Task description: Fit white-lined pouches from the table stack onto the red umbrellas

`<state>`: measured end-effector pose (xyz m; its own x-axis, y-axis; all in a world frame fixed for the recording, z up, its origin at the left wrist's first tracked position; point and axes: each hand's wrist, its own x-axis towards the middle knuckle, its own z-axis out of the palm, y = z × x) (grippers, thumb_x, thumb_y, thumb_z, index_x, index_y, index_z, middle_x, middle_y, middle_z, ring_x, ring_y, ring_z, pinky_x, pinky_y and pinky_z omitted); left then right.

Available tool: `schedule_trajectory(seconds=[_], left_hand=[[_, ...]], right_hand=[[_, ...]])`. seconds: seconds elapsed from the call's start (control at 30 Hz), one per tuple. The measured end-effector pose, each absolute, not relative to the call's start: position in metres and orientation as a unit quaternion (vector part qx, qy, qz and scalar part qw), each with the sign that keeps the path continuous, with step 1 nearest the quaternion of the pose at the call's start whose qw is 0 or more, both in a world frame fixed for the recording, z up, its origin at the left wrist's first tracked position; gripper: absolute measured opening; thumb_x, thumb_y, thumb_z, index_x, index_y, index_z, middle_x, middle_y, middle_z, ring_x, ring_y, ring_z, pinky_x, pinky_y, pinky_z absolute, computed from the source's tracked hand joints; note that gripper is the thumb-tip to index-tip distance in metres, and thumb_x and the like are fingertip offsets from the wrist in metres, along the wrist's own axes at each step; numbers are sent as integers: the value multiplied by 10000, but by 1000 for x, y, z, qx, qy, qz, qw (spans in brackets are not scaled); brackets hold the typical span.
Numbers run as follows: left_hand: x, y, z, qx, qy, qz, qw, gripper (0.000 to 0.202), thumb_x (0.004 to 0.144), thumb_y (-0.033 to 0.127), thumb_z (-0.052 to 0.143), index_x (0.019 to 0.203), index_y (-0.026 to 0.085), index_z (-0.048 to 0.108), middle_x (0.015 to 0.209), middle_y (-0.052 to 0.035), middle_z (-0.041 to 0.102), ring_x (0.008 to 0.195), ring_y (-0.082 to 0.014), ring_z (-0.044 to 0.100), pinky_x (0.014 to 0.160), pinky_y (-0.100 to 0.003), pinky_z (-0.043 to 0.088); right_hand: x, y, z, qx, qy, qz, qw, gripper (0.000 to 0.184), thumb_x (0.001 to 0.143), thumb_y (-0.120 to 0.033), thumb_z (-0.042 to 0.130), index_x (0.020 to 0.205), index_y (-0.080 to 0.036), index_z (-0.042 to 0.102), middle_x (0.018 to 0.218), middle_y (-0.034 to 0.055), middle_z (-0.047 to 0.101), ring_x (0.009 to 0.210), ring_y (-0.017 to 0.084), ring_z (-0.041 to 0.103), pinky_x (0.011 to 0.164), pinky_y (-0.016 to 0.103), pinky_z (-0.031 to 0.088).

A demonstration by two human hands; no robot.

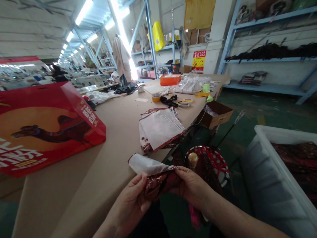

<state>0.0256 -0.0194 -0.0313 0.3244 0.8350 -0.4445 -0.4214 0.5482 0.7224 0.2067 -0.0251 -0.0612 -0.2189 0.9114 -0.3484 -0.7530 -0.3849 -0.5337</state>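
A piece of cloth, dark red and patterned on one side and whitish on the other, is held between my hands at the table's near edge. My left hand pinches its left part, with the thumb on top. Gripping the right edge is my right hand, thumb and fingers pressed together. Part of the cloth curls onto the table, white side up. Just beyond it lies a fanned stack of white fabric pieces with dark red borders. The fingers under the cloth are partly hidden.
A red bag with a camel picture stands on the left of the table. Farther back are tape, scissors and an orange box. To the right are a red basket-like stool and a white bin holding dark red cloth.
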Motion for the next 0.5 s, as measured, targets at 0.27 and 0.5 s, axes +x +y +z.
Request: schedule_trajectory(seconds=[0.27,0.5], left_hand=[[99,-25,-39,309,354,231,852,301,706,355,732,641,153,519,525,41,481,415,-49,443,371,-147,330],[140,39,-27,253,343,311,849,198,687,234,703,762,169,533,573,44,528,393,-52,437,320,-132,246]], right_hand=[[257,-69,-57,-327,-94,808,481,313,806,-443,567,688,-161,633,663,39,687,704,186,669,732,317,518],[312,-32,-20,-324,-215,714,582,372,831,-507,512,902,-181,676,848,50,722,785,186,669,776,345,513]])
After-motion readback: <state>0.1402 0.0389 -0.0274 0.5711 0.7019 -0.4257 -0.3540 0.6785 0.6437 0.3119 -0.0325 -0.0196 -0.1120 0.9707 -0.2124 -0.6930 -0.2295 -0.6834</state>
